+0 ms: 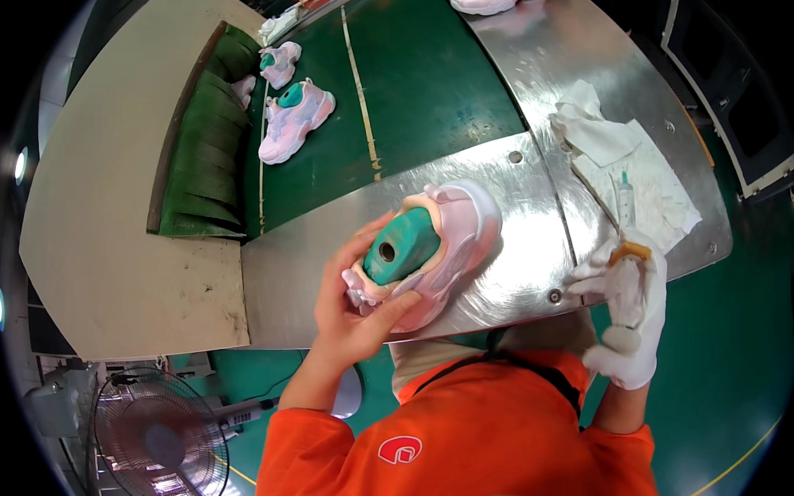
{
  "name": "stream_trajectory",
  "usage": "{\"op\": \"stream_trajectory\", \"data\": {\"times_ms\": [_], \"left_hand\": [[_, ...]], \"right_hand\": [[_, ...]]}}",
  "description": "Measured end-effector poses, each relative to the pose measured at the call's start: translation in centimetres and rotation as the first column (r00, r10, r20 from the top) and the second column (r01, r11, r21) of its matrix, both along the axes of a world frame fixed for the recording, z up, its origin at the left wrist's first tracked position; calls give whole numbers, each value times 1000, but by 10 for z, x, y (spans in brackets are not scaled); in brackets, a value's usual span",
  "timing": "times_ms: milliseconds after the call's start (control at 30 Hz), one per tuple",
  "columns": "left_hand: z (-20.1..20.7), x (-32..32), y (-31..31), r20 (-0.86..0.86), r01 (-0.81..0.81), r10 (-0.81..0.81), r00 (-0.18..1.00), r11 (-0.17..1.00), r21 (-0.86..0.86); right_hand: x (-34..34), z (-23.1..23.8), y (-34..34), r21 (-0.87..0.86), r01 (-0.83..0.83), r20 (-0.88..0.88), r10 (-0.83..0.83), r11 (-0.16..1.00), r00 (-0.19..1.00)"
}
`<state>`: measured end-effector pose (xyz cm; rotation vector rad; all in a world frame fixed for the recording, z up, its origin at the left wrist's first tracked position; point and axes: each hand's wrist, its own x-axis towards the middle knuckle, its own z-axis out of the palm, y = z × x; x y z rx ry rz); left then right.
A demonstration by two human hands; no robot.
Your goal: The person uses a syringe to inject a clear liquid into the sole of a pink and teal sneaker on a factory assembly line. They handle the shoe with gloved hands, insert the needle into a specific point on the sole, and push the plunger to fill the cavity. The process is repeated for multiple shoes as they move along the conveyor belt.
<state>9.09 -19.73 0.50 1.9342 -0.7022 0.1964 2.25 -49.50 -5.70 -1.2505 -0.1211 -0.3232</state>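
The bare left hand (351, 312) clamps the pink shoe (441, 249) at its heel on the steel table (518, 278). The gloved right hand (626, 322) is closed around a brush (625, 287). The shoe looks light with a soft upper, stiffened by its green last (403, 246).

A shoe factory: green conveyor belt (420, 83) carrying pink shoes (294, 118) on lasts

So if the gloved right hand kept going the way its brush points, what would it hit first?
The right hand aims its brush up and away across the steel table. The white cloth lies first in that line, probably; height above it is unclear.
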Motion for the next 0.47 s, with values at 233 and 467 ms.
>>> {"op": "stream_trajectory", "data": {"times_ms": [233, 467], "left_hand": [[6, 20, -20, -214, -47, 87, 973, 981, 186], [37, 43, -27, -321, 93, 90, 943, 852, 515]], "right_hand": [[-11, 10, -9, -152, -26, -306, -22, 988, 952], [-6, -14, -17, 11, -152, -86, 153, 988, 984]]}}
